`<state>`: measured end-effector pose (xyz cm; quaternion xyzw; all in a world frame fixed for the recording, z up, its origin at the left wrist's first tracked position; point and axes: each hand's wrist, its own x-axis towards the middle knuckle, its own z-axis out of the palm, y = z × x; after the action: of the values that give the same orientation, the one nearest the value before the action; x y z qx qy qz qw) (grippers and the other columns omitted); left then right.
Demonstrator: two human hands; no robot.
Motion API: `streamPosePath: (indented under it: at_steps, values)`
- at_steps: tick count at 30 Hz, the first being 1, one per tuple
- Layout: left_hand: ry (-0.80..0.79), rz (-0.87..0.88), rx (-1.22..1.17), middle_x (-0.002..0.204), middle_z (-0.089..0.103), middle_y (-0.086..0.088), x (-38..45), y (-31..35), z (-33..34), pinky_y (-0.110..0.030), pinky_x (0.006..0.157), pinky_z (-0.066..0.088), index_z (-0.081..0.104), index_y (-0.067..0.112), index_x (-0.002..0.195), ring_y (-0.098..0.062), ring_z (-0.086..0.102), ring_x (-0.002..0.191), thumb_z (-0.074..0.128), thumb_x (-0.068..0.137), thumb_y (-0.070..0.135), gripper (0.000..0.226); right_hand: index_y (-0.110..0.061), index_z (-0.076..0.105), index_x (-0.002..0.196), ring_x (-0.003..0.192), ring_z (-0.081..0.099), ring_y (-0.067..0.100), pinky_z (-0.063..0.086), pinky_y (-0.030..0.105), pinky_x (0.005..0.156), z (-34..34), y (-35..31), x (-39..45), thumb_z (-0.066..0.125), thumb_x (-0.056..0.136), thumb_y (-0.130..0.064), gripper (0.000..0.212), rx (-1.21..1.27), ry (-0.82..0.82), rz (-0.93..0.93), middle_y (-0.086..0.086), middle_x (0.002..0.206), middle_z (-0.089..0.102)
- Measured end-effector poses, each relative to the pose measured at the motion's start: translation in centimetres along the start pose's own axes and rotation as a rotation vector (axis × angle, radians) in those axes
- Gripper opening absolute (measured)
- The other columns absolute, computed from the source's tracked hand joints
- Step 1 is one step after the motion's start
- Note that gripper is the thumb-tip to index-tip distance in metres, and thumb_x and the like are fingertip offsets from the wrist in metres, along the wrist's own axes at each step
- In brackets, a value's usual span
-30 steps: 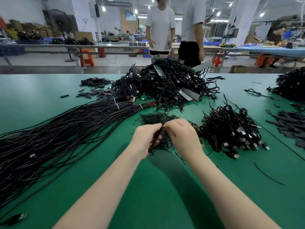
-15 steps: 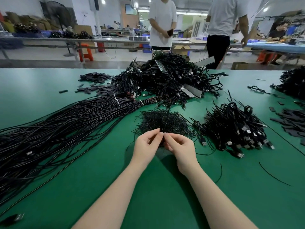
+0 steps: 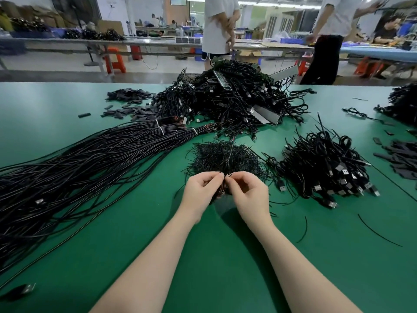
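Black cables and wire ties on a green table.

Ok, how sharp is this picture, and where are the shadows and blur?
Head view: left hand and right hand, pinching a thin wire, are sharp and cast a soft shadow on the green table; head view background: the standing people are blurred; the wide lens stretches the lower edge.

The flat green table top bore a bristly heap of short thin black wire ties just beyond the grip, where the left hand and right hand pinched one thin black tie. Left of the grip sprawled long black cables banded in white. Right of it lay a pile of coiled black USB leads. Far beyond it sat a large tangled black cable mound and flat dark grey tabs.
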<state>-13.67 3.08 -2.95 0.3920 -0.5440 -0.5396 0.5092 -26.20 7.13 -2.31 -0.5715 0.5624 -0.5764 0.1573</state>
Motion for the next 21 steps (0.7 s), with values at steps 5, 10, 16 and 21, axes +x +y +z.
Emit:
streamPosePath:
  at_steps: [5, 10, 16, 21]
  values:
    - [-0.064, -0.145, -0.102, 0.057, 0.058, 0.004, 0.1, 0.9, -0.5, -0.02, 0.044, 0.04, 0.071, 0.019, 0.058, -0.01, 0.048, 0.048, 0.064, 0.092, 0.018, 0.034, 0.004, 0.063, 0.075, 0.074, 0.052, 0.026, 0.043, 0.029, 0.072, 0.5, 0.0, -0.3, 0.06, 0.083, 0.012, 0.012, -0.426, 0.107, -0.628, 0.012, 0.076, 0.06]
    - [-0.04, -0.113, -0.138, 0.081, 0.072, -0.001, -0.3, 0.3, -0.6, -0.026, 0.063, 0.052, 0.078, 0.018, 0.086, -0.015, 0.064, 0.074, 0.064, 0.093, 0.022, 0.016, -0.004, 0.07, 0.09, 0.082, 0.061, 0.018, 0.048, 0.026, 0.078, 0.6, -0.5, -0.6, 0.066, 0.089, -0.003, 0.005, -0.265, 0.064, -0.352, 0.004, 0.088, 0.068]
    - [0.022, -0.049, -0.092, 0.108, 0.074, 0.003, -0.1, -0.2, -0.4, -0.028, 0.087, 0.054, 0.069, 0.033, 0.101, -0.011, 0.068, 0.103, 0.067, 0.089, 0.029, 0.012, -0.022, 0.072, 0.08, 0.076, 0.067, 0.004, 0.049, 0.014, 0.07, -0.3, -0.4, 0.0, 0.063, 0.094, -0.028, 0.018, 0.243, -0.042, 0.204, -0.006, 0.079, 0.073]
    - [-0.019, -0.015, -0.108, 0.096, 0.075, 0.015, -0.1, -0.3, -0.3, -0.015, 0.082, 0.052, 0.07, 0.037, 0.092, 0.0, 0.069, 0.095, 0.064, 0.093, 0.011, 0.026, -0.025, 0.076, 0.069, 0.068, 0.064, 0.0, 0.048, 0.013, 0.064, -0.4, -0.4, 0.3, 0.068, 0.09, -0.014, 0.024, 0.397, -0.129, 0.287, -0.007, 0.072, 0.073]
